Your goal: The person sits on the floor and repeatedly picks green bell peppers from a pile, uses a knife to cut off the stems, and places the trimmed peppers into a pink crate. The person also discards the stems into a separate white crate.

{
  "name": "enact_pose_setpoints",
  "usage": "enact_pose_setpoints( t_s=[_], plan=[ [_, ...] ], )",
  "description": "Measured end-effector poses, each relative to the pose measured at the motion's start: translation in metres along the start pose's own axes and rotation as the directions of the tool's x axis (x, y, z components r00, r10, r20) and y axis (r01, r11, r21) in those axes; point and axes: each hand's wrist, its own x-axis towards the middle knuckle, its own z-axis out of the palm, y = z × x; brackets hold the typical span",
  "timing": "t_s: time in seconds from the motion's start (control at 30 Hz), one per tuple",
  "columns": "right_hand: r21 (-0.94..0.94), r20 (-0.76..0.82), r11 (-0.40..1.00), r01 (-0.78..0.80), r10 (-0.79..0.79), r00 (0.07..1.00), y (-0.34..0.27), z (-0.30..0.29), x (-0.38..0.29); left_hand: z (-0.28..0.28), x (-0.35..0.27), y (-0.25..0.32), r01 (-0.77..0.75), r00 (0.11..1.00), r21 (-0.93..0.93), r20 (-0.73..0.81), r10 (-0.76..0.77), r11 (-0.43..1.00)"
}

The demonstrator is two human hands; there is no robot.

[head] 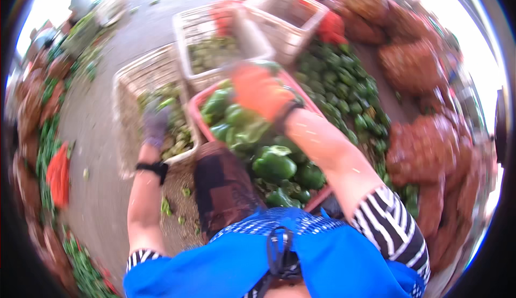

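My left hand (155,124), in a greyish-purple glove, is over a pale plastic crate (120,114) with greenish pepper cores and scraps (177,132) in it. A bright green bit (166,103) shows at its fingertips; blur hides whether the fingers grip it. My right hand (260,91), in an orange glove, reaches over the far part of a pink crate (196,106) of green bell peppers (275,165). Green shows at the far side of this glove, but whether it holds a pepper is too blurred to tell. My leg stands between the two crates.
Another white crate (181,36) holds pale green pieces, and one more crate (278,28) stands beyond it. Loose green peppers (342,84) lie on the floor to the right. Full red mesh sacks (423,149) line the right side. An orange-red net bag (58,177) lies at left.
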Motion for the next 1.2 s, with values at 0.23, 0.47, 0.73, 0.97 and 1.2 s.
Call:
enact_pose_setpoints(
  t_s=[0.23,0.47,0.73,0.97,1.2],
  plan=[
    [0.426,0.428,0.889,-0.167,-0.035,0.903,-0.002,0.014,0.01,0.009,0.016,-0.18,0.212,0.901,0.202,0.339,-0.272,0.956],
    [0.206,-0.532,0.971,-0.125,0.218,0.818,0.076,-0.176,-0.213,0.022,0.152,-0.134,0.215,0.857,0.15,0.445,-0.26,0.965],
    [-0.269,-0.394,0.009,-0.963,0.912,0.118,0.158,-0.416,-0.638,0.059,0.055,0.318,-0.201,0.599,-0.523,0.604,0.527,0.828],
    [-0.303,0.052,-0.427,-0.852,0.885,-0.462,0.108,-0.23,-0.841,0.154,-0.134,0.453,-0.241,0.256,-0.146,0.944,0.208,0.959],
    [-0.69,0.282,-0.272,-0.67,0.752,-0.595,0.136,-0.064,-0.925,0.153,-0.17,0.441,-0.287,0.372,-0.179,0.884,0.282,0.941]
  ],
)
